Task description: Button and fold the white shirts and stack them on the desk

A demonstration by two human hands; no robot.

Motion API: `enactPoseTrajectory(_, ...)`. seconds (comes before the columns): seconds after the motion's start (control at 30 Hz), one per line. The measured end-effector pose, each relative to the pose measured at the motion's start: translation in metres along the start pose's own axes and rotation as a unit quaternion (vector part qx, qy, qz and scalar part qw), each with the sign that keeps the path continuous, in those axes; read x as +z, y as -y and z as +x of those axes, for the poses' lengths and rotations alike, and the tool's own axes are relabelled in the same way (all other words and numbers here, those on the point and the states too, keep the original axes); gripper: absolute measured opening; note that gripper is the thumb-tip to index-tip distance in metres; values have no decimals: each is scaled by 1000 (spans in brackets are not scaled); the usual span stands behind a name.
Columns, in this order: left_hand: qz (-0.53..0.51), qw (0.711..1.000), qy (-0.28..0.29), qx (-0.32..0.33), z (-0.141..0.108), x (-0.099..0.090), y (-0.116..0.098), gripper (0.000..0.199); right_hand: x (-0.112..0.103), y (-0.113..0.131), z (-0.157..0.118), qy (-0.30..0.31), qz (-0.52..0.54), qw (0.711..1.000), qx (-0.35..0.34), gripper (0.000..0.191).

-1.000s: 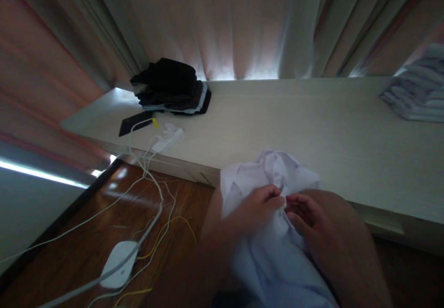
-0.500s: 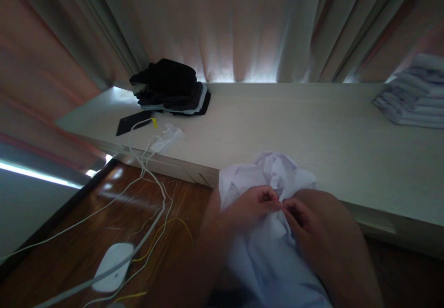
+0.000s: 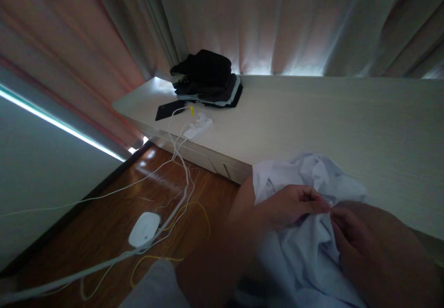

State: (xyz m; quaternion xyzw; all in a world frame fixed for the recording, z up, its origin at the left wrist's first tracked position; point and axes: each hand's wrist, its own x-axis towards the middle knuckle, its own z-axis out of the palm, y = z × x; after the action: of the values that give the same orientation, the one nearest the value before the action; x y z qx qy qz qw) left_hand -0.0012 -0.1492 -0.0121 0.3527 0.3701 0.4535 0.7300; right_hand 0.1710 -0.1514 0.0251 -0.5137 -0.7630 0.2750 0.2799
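A crumpled white shirt point(image 3: 301, 252) lies across my lap, its upper part reaching the edge of the pale bench. My left hand point(image 3: 296, 202) comes in from the left with its fingers pinched on the fabric. Close against it, my right hand point(image 3: 355, 234) pinches the same spot from the other side. The fingertips of both hands meet, and the small bit of cloth between them is mostly hidden.
On the pale bench point(image 3: 312, 113) stand a stack of dark folded clothes point(image 3: 208, 77), a black phone-like slab point(image 3: 169, 110) and a white power strip point(image 3: 198, 126). White cables point(image 3: 187, 183) run down to the wooden floor, near a white box point(image 3: 144, 229). Curtains point(image 3: 260, 21) hang behind.
My view has turned left, so everything sits further right and the white folded stack has left the picture. Both hands still pinch the shirt at about the same place.
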Motion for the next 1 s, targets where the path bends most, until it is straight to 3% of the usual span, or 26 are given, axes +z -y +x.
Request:
enactPoseTrajectory(0.13, -21, 1000, -8, 6, 1, -1, 3, 38, 0, -1, -3, 20, -108, 993, -49, 18)
enactPoseTrajectory(0.23, -50, 999, -18, -4, -1, -1, -1, 39, -1, -3, -6, 26, -126, 989, -70, 18)
enactPoseTrajectory(0.4, -110, 990, -76, 39, -5, -3, -15, 37, -6, -13, -12, 12, -144, 988, -62, 20)
enactPoseTrajectory(0.53, -101, 989, -93, 48, -5, -4, -18, 36, -8, -12, -15, 29, -178, 980, -85, 34)
enactPoseTrajectory(0.67, -76, 987, -111, 84, -1, -4, -14, 34, 1, -1, -17, 139, -47, 989, -33, 27)
enactPoseTrajectory(0.73, -18, 985, -138, 101, -1, -1, -14, 30, 2, 3, -16, 156, 39, 987, -8, 24)
enactPoseTrajectory(0.8, 101, 963, -214, 131, -6, 6, -17, 27, -5, 5, -15, 109, 38, 993, 9, 20)
enactPoseTrajectory(0.9, 336, 871, -318, 166, -17, 23, -27, 35, -22, 4, -10, -14, -73, 997, 14, 22)
enactPoseTrajectory(0.93, 400, 845, -315, 162, -19, 29, -32, 39, -28, 2, -7, -43, -100, 994, 16, 24)
enactPoseTrajectory(1.0, 479, 823, -265, 152, -16, 42, -44, 43, -35, 1, 6, -80, -101, 992, 19, 25)
